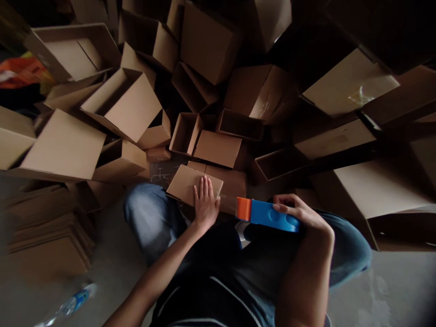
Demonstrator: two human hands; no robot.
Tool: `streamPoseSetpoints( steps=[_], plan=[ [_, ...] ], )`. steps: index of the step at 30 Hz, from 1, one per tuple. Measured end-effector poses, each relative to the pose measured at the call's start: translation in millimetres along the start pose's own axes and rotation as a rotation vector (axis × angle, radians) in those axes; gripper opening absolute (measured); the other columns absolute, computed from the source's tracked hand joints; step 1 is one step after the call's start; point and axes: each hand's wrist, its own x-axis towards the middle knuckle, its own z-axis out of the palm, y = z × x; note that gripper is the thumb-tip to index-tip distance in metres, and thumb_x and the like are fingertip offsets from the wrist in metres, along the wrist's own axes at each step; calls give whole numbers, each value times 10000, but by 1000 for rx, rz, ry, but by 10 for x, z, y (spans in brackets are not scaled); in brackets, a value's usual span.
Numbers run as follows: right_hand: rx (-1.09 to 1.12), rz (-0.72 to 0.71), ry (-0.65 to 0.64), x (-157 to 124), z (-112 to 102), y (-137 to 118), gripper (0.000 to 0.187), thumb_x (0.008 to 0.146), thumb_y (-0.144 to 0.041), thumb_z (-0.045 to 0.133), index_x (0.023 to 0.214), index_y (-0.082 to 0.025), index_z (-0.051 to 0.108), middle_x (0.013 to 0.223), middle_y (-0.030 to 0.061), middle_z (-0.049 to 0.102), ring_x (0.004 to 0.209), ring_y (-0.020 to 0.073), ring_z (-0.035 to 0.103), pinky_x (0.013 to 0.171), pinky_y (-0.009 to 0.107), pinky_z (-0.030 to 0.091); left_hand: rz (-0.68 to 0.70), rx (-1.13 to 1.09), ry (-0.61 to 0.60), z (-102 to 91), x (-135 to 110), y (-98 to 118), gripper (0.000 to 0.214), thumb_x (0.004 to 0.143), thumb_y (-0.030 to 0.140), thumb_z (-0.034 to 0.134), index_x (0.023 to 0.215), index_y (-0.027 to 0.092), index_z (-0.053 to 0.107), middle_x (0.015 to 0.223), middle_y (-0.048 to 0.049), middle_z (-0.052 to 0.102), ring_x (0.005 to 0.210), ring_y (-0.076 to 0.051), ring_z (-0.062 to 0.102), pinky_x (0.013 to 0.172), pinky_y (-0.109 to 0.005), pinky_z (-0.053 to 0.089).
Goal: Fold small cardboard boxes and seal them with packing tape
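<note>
My left hand (206, 205) lies flat on a small cardboard box (185, 184), fingers stretched out over its top near the right end. This box sits between my bent knees, in front of a larger carton (228, 181). In my right hand (301, 212) is a blue tape dispenser (272, 215) with an orange front end, held level by its rear. That orange end points left toward the small box and stays apart from it. Some of my right fingers are hidden behind the tool.
Many open cartons, such as one tilted box (131, 106), are piled in front and on both sides. A stack of flattened cardboard (51, 236) lies on the floor at left. Near it lies a plastic bottle (76, 299). A large box (381, 190) stands beside my right knee.
</note>
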Motion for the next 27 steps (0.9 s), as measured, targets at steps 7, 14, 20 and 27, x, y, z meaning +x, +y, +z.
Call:
streamPoseSetpoints(
  steps=[7,14,20,27],
  plan=[
    [7,29,7,-20,-10,45,580,701,-699,709,594,-201,432,604,-33,384,594,110,350,533,252,271,40,-45,-54,-100,45,19,698,987,246,387,1631,120,147,1684,-88,99,1559,-287,35,1240,-598,106],
    [25,48,16,-22,2,61,593,706,-716,702,589,-199,435,602,-37,381,586,107,348,525,250,270,113,-86,-61,-128,68,41,667,973,154,341,1624,199,206,1683,-6,139,1564,-270,76,1227,-643,110],
    [12,49,29,-21,-1,84,593,703,-729,698,592,-200,455,602,-33,404,597,113,373,529,250,296,159,-66,-75,-123,105,63,735,917,71,330,1623,240,214,1684,-2,153,1565,-292,68,1187,-721,82],
    [10,40,38,-30,-1,66,587,713,-733,694,595,-202,472,609,-28,417,601,119,381,531,258,304,195,-50,-100,-128,147,63,829,851,30,352,1626,259,166,1684,-4,161,1563,-312,62,1157,-761,78]
  ],
)
